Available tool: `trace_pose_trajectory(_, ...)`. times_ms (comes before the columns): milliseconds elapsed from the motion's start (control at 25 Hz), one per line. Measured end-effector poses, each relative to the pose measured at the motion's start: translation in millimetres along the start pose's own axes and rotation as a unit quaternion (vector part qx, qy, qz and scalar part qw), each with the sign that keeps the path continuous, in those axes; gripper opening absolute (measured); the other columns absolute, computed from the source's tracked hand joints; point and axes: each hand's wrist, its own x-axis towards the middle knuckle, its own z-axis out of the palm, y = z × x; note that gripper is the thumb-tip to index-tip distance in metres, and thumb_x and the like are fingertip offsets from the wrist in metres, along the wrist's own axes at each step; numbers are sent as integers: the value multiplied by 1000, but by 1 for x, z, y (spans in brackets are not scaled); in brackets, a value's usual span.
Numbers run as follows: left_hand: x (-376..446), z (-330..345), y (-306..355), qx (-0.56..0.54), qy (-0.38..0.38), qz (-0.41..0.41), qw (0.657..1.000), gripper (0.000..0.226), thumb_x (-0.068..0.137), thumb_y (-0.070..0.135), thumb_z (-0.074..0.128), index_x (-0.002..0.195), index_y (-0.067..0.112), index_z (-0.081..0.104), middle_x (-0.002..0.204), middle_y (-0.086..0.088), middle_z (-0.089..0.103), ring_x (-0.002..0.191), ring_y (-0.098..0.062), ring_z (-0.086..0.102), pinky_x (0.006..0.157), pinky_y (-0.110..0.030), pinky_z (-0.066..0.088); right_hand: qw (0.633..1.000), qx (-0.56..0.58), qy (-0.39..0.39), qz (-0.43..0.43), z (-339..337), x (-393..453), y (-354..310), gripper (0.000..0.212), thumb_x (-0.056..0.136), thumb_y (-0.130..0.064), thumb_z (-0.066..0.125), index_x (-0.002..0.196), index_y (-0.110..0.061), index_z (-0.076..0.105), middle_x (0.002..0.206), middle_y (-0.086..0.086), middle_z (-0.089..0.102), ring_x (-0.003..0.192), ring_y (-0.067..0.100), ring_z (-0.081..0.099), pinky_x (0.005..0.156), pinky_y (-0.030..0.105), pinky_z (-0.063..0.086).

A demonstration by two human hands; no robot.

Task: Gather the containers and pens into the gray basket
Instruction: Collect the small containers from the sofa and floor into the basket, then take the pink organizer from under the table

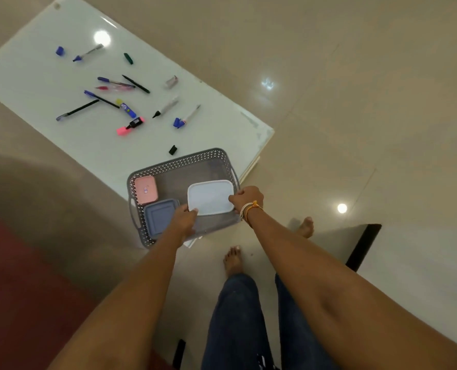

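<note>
2 hands hold white container over gray basket.

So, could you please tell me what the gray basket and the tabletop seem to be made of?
The gray basket looks like matte moulded plastic: perforated lattice walls and cut-out handles. The tabletop looks like glossy white glass or lacquered board; it mirrors a ceiling light, so which one stays open.

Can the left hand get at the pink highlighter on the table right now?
Probably not yet. The left hand is gripping the white container together with the right hand over the gray basket. The pink highlighter lies uncovered on the table beyond the basket, so once freed the path looks open.
</note>
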Motion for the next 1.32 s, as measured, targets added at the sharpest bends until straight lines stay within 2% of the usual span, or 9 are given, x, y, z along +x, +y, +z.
trace_pose_trajectory(120, 5, -2, -22, -46, -25, -37, 998, 39, 99, 23, 49, 133, 5, 48, 132, -18, 54, 105, -28, 55, 84, -41, 50, 998, -65, 3, -19, 17, 1, 7, 6, 68, -8, 63, 66, -3, 66, 64, 10, 57, 64, 24, 55, 67, 38, 56)
trace_pose_trajectory(320, 3, -6, -35, -95, -89, -100, 986, 51, 95, 31, 56, 139, 14, 39, 134, -7, 44, 129, -30, 43, 100, -51, 45, 993, -114, -25, 1, 40, 17, 17, 24, 79, -11, 63, 100, -1, 70, 104, 17, 71, 99, 33, 66, 81, 32, 54)
trace_pose_trajectory(440, 8, -6, -42, -112, -97, -115, 982, 57, 93, 33, 57, 143, 16, 35, 148, -8, 39, 134, -30, 40, 102, -51, 42, 990, -134, -36, 9, 46, 24, 17, 25, 80, -9, 62, 102, -1, 69, 104, 18, 70, 99, 34, 66, 77, 31, 52)
trace_pose_trajectory(640, 22, 3, -44, -96, -79, -116, 985, 55, 94, 33, 56, 142, 15, 35, 149, -9, 38, 134, -29, 40, 97, -49, 45, 984, -173, -53, 5, 53, 39, 20, 21, 82, -9, 60, 99, -2, 70, 101, 16, 72, 96, 32, 68, 70, 26, 47)
trace_pose_trajectory(880, 30, 13, -41, -71, -13, -128, 989, 56, 96, 30, 55, 142, 8, 32, 146, -13, 39, 130, -31, 43, 99, -47, 45, 968, -236, -81, -8, 52, 48, 22, 27, 84, -12, 60, 108, -1, 66, 110, 16, 68, 103, 34, 65, 78, 31, 51)
trace_pose_trajectory(960, 20, 18, -35, -21, 28, -100, 994, 56, 96, 27, 54, 141, 4, 32, 143, -15, 42, 128, -34, 45, 97, -43, 44, 962, -258, -84, -29, 39, 41, 14, 27, 84, -14, 61, 108, -1, 65, 111, 17, 68, 103, 35, 65, 81, 34, 52)
trace_pose_trajectory(1040, 4, 26, -27, 108, 83, -29, 990, 56, 94, 23, 56, 139, -1, 33, 140, -19, 44, 125, -37, 47, 98, -43, 44, 950, -294, -85, -68, 18, 32, 0, 29, 86, -13, 57, 112, -1, 63, 114, 19, 66, 107, 36, 63, 86, 37, 53)
trace_pose_trajectory(1160, -28, 43, -2, 316, 105, 50, 942, 68, 94, 27, 52, 148, 3, 19, 148, -20, 31, 132, -37, 40, 106, -47, 38, 918, -352, -109, -145, -20, 19, -24, 30, 89, -11, 49, 114, 0, 61, 119, 20, 63, 110, 36, 61, 88, 37, 50)
trace_pose_trajectory(1320, -52, 78, 57, 349, 72, 101, 929, 58, 95, 26, 50, 143, 3, 25, 146, -18, 33, 131, -37, 40, 104, -49, 39, 885, -400, -131, -200, -75, 22, -55, 34, 88, -12, 50, 120, -4, 58, 125, 20, 58, 114, 36, 58, 94, 38, 50)
